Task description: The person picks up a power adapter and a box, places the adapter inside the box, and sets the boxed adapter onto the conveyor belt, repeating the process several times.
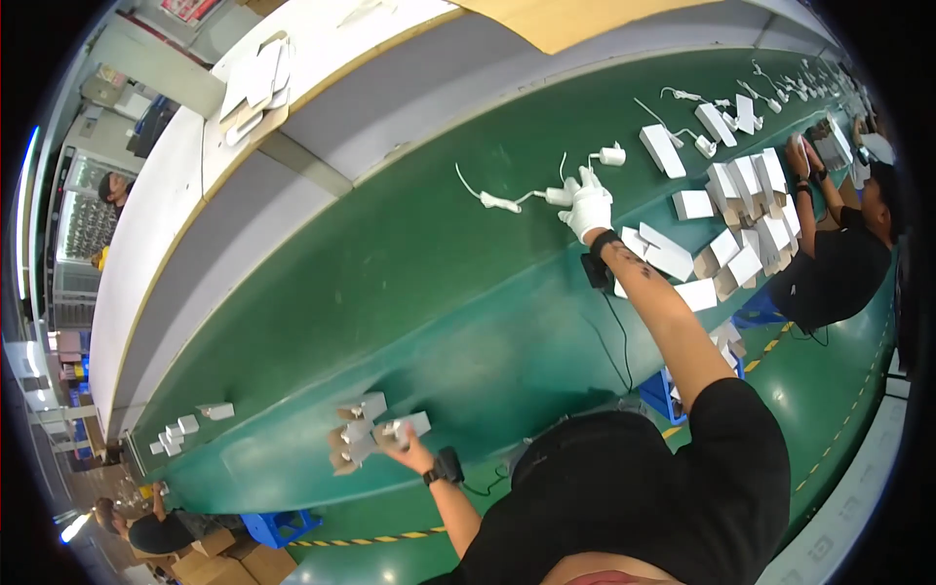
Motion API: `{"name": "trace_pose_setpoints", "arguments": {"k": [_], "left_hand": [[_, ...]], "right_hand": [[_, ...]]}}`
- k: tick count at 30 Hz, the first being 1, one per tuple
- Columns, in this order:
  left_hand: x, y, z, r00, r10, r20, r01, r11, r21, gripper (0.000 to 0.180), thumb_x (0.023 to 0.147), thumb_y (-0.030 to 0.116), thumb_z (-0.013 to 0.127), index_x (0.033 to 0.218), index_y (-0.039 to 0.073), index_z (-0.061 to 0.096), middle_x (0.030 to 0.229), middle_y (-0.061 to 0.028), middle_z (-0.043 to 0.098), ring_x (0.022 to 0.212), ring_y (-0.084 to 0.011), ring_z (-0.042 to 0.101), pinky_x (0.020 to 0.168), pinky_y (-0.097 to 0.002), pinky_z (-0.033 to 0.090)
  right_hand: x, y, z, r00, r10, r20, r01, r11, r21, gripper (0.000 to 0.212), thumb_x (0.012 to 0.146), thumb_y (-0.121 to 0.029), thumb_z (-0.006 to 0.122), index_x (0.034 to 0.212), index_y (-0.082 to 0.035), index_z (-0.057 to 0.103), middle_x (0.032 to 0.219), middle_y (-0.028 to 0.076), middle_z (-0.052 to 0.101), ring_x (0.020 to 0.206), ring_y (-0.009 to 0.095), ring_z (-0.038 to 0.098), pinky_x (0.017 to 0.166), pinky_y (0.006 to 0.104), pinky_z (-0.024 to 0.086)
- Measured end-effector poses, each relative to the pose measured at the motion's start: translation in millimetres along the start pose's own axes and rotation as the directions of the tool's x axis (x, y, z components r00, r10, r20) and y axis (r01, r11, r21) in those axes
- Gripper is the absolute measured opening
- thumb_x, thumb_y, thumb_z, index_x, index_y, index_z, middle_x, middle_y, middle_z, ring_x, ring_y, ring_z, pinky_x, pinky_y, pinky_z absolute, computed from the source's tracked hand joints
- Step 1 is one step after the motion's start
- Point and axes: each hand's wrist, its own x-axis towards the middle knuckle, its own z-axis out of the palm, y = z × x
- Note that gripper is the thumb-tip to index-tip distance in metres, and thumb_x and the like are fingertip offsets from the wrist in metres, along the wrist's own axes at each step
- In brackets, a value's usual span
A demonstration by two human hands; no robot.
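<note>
Right hand [588, 207], in a white glove, reaches far across the green conveyor belt [390, 292] and closes on a white charger plug [559, 196], its thin white cable [487, 198] trailing left along the belt. Left hand [414, 450], bare with a dark wristband, grips a small white carton [408, 426] near the belt's near edge, beside more open cartons [351, 444]. Fingers are tiny here; exact contact on the plug is hard to make out.

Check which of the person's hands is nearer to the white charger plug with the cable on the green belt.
Right. The gloved right hand touches the white charger plug. The bare left hand is far off down the green belt, holding a small white box.
</note>
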Motion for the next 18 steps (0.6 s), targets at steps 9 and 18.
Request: {"name": "trace_pose_setpoints", "arguments": {"k": [9, 18], "left_hand": [[26.4, -1.5, 7.4, 0.950, 0.195, -0.244, -0.117, 0.946, 0.301, 0.056, 0.073, 0.004, 0.075, 0.120, -0.003, 0.044, 0.125, -0.0164, 0.047, 0.111, -0.0234, 0.049, 0.093, -0.0365, 0.045], [-124.7, 92.3, 149.6, -0.387, -0.509, 0.769, 0.922, -0.189, 0.339, 0.089, 0.081, 0.070, 0.044, 0.133, -0.002, 0.036, 0.137, -0.0278, 0.035, 0.122, -0.0432, 0.040, 0.106, -0.0498, 0.029]], "right_hand": [[11.2, 3.8, 51.6, 0.977, 0.166, -0.132, -0.166, 0.986, 0.015, 0.027, 0.076, -0.029, 0.066, 0.098, -0.014, 0.063, 0.107, 0.012, 0.060, 0.104, 0.027, 0.056, 0.085, 0.0373, 0.045], [-157.8, -12.0, -177.7, 0.739, -0.339, 0.583, 0.045, 0.888, 0.458, 0.027, 0.085, -0.044, 0.051, 0.082, -0.019, 0.062, 0.079, 0.009, 0.061, 0.070, 0.029, 0.060, 0.061, 0.0379, 0.048]]}}
